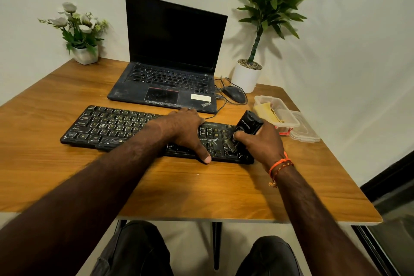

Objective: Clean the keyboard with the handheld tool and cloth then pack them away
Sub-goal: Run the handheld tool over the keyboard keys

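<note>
Wooden table (67, 163) – surface contents.
On it: black keyboard (112, 126), ThinkPad laptop (165, 87), wired mouse (234, 93), clear plastic container (289, 116) beside its lid (307, 133), flower pot (86, 55), white plant pot (246, 78).

keyboard (116, 126): centre of the surface (201, 190)
laptop (170, 69): 12 o'clock, behind keyboard
mouse (234, 93): 1 o'clock
container (277, 110): 3 o'clock, cloth (266, 112) inside

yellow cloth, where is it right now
In the head view the yellow cloth lies inside the open clear plastic container at the table's right edge, just beyond the handheld tool in the right hand.
</note>
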